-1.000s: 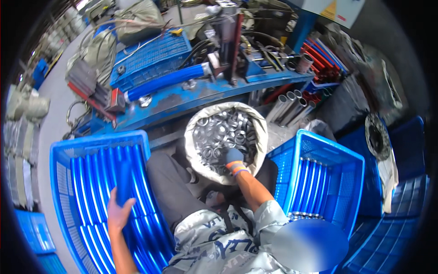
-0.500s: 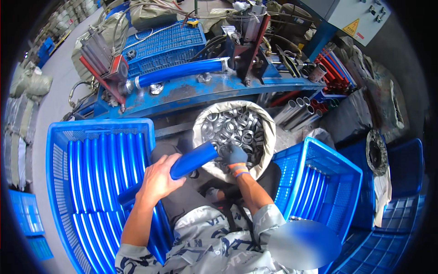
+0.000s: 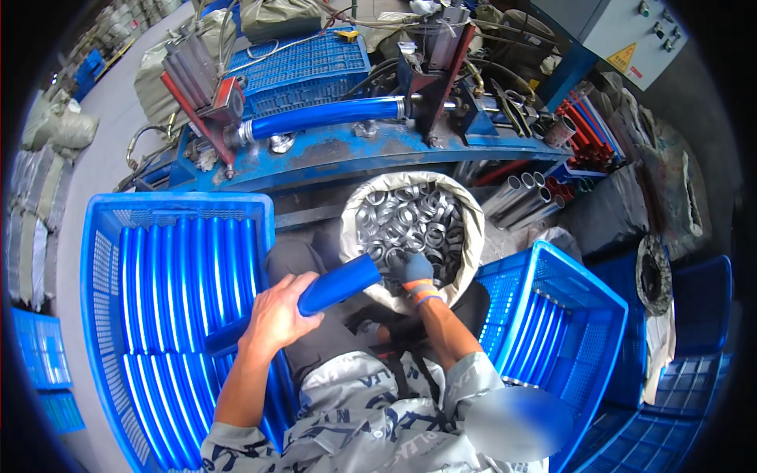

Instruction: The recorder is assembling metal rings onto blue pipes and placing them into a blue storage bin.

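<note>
My left hand (image 3: 276,315) is closed around a smooth blue tube (image 3: 341,285), holding it tilted over my lap with its far end up at the sack's rim. The near part of this tube passes behind the hand. My right hand (image 3: 415,270), in a dark grey glove with an orange cuff, reaches into the cloth sack (image 3: 352,201) of loose metal rings (image 3: 406,214). Its fingertips are down among the rings at the near side, so whether they grip one is hidden.
A blue crate (image 3: 180,202) of blue tubes stands at left, another crate (image 3: 579,272) with tubes at right. Beyond the sack, a blue bench machine (image 3: 331,154) carries a blue tube (image 3: 323,117) between two upright clamps. Metal pipes (image 3: 520,193) lie right of the sack.
The surroundings sit slightly farther right in the picture. My left hand still grips the tube, and my right hand stays among the rings, with little movement.
</note>
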A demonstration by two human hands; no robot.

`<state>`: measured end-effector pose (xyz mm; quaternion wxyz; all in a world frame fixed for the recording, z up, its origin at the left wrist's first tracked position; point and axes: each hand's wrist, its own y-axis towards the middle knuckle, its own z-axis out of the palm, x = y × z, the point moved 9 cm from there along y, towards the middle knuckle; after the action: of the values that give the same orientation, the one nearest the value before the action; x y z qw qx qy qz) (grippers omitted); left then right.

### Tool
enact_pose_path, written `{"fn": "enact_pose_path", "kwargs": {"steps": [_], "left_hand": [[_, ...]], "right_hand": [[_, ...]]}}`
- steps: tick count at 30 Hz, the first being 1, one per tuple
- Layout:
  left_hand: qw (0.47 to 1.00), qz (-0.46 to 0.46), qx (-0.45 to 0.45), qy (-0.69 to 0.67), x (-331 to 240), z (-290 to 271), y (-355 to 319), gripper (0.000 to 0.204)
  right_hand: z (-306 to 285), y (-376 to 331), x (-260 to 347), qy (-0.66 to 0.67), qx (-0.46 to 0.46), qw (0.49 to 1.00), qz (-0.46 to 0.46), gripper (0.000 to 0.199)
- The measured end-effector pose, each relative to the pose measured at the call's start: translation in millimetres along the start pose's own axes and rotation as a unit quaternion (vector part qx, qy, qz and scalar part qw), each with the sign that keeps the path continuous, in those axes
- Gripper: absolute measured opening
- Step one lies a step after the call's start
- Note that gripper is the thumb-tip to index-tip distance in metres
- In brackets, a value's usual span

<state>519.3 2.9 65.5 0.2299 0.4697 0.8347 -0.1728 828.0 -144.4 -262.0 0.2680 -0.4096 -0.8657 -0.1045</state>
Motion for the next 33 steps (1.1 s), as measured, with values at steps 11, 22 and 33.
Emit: {"fn": "enact_pose_path", "kwargs": {"steps": [11,22,33], "left_hand": [[0.999,0.024,-0.015,0.016,-9.7,-8.0,10.5,0.057],[0.996,0.066,-0.015,0.051,-38.5,-9.1,21.9,0.053],[0.991,0.091,-0.088,-0.05,-43.9,-14.5,23.1,0.062]], "right_hand": [[-104.1,-63.7,115.8,0.799,0.174,0.575,0.043,0.06],[-178.9,-95.1,141.7,0.56,0.194,0.805,-0.003,0.069],[-59.1,-6.7,8.0,0.397,0.168,0.902,-0.011,0.057]]}}
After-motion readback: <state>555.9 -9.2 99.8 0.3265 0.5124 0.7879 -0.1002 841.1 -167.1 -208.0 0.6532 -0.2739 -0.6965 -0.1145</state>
